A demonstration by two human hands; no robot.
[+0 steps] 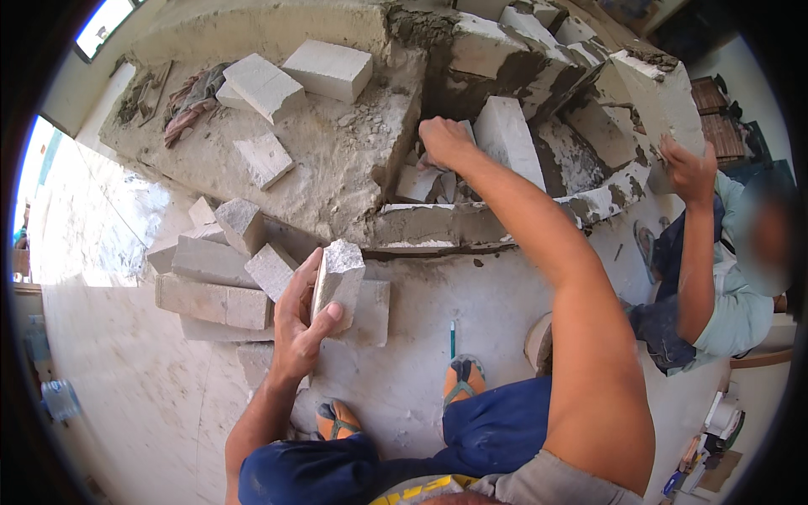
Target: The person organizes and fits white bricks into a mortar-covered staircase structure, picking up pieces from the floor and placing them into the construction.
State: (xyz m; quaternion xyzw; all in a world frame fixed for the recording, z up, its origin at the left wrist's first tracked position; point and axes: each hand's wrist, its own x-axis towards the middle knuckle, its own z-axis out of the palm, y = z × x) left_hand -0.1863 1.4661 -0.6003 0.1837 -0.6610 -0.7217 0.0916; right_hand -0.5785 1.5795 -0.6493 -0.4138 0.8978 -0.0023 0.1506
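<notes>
Left hand (298, 330) with fingers around a white block piece (340, 273), right hand (448, 143) by broken bits (415, 182) inside a low wall (438, 227), can't tell its grip

navy trousers (497, 417), grey shirt (560, 473), yellow print (423, 488), orange-and-black socks (475, 377), green-strapped sandals (459, 390); left hand (301, 324), right hand (446, 145) bare.

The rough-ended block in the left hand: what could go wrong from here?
The rough-ended block could slip from the left hand and drop near the sandalled left foot; its jagged end might also crumble. The right hand reaches in close to a long pale block, which could shift and pinch it.
</notes>
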